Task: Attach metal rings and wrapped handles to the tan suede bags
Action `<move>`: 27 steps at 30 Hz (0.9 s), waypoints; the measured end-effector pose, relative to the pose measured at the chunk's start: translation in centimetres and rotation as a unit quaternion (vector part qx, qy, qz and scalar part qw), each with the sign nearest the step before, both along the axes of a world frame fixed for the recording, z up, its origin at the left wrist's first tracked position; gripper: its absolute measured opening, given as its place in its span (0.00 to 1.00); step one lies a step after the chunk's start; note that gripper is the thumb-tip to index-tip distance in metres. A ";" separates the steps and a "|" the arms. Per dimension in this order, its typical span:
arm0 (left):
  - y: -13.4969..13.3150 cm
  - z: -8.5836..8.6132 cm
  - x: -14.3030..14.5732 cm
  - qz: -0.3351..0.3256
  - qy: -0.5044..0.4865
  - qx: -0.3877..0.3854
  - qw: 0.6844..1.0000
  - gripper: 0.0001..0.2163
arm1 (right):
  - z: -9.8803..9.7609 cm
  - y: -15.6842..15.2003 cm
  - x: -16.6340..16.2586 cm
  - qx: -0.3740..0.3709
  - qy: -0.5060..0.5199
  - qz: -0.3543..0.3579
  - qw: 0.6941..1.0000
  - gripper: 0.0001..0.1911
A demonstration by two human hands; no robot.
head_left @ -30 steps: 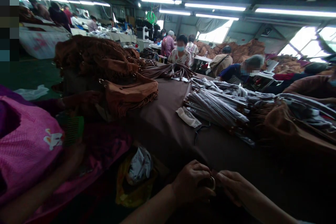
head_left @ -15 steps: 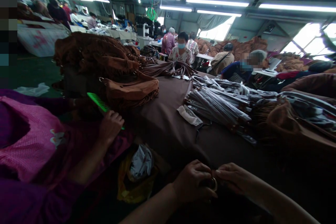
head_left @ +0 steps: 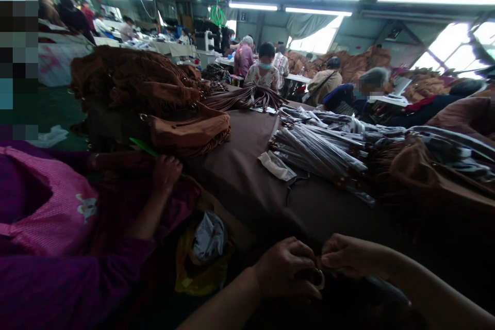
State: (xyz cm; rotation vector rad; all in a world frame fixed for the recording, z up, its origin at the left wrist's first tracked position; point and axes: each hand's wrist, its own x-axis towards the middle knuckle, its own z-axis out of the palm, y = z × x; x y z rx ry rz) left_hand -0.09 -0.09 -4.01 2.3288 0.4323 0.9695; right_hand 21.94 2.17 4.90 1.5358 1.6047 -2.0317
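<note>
Meeting low in the view, near the dark brown table (head_left: 251, 149), the wearer's two bare hands almost touch. The left hand (head_left: 288, 270) curls its fingers around a pale ring (head_left: 320, 279), leaving little gap in its grip; the right hand (head_left: 342, 258) has thumb and fingers pinched, seemingly on a small brown piece (head_left: 319, 262) between the hands, though shadow hides its shape. The left hold probably steadies the ring while the right keeps the piece taut. The ring stands roughly upright, its visible curve bulging rightward, its longer stretch running up and down; the brown piece seems to lie crosswise, left to right. Beyond, wrapped straps (head_left: 320, 149) lie lengthwise in a bundle, perhaps to keep them from tangling, and brown bags (head_left: 131, 77) are heaped at the left, likely to save room. Beside the wearer, a co-worker's hand (head_left: 167, 171) is near a green tool (head_left: 143, 146).
</note>
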 end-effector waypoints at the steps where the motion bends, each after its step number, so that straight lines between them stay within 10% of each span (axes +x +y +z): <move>1: 0.0 -0.1 0.0 -0.004 0.000 0.016 1.000 0.24 | 0.0 0.0 0.0 -0.003 0.001 0.005 1.000 0.24; 27: -0.4 0.1 -0.4 -0.024 0.051 0.010 0.998 0.21 | 0.0 -1.3 0.5 -0.033 0.045 0.021 0.998 0.24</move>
